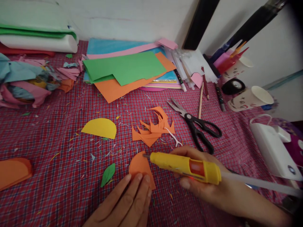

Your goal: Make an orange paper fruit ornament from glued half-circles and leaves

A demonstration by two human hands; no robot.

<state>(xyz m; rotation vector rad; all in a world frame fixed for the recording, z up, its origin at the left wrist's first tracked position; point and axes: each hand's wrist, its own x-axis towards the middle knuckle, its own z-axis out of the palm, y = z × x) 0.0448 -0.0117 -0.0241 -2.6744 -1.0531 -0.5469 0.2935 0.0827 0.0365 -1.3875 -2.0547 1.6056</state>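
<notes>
My right hand (201,186) grips a yellow hot glue gun (170,162) with a long glue stick trailing out of its back end. The nozzle points left and is at the upper edge of an orange paper half-round (139,164); whether it touches cannot be told. Flat fingers of my left hand (132,198) press on the lower part of that piece. A green paper leaf (108,175) lies to the left of it. Curved orange paper offcuts (153,127) sit just beyond, and a yellow paper half-round (100,128) lies farther left.
Black-handled scissors (194,123) lie beyond my right hand. Stacked green sheets (130,67) and orange sheets rest at the back. A scrap heap (23,78) is at left, above orange half-rounds (14,171). Paper cups (251,99) and a white power device (272,148) stand at right.
</notes>
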